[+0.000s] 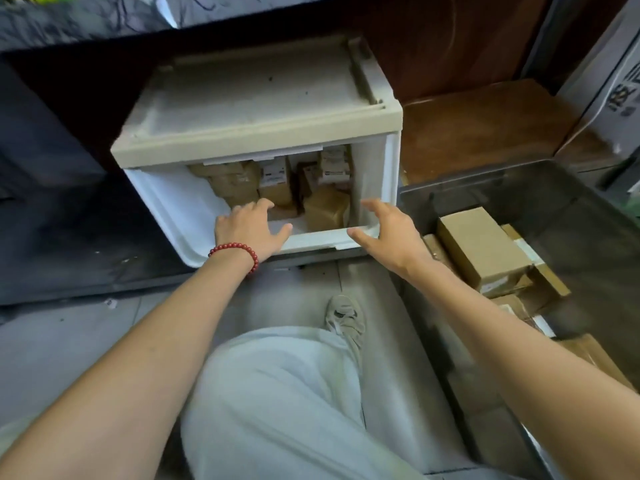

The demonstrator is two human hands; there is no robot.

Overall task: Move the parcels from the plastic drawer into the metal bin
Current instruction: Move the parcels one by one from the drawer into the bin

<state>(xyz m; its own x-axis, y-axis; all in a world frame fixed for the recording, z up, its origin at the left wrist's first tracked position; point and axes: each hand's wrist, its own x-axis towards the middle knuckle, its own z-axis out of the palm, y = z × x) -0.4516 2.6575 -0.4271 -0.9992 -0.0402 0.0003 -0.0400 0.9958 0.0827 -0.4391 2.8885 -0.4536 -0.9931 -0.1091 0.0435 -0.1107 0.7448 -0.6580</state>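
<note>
Parcels (325, 209) in plastic drawer (166, 209) and metal bin (571, 202), left hand (249, 226), right hand (388, 226) spread

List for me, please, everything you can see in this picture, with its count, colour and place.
plastic drawer: one, white, centre, pulled open
casing: one, beige, above the drawer
drawer parcels: several, brown, some with white labels, inside the drawer
metal bin: one, grey, right of the drawer
bin parcels: several, brown, inside the bin
wooden surface: one, brown, behind the bin
floor: grey, lower left
bracelet: one, red beads, left wrist
trousers: pale, bottom centre
shoe: one, beige, before the drawer
left hand: fingers spread, over the drawer's front
right hand: fingers spread, at the drawer's right front corner
</note>
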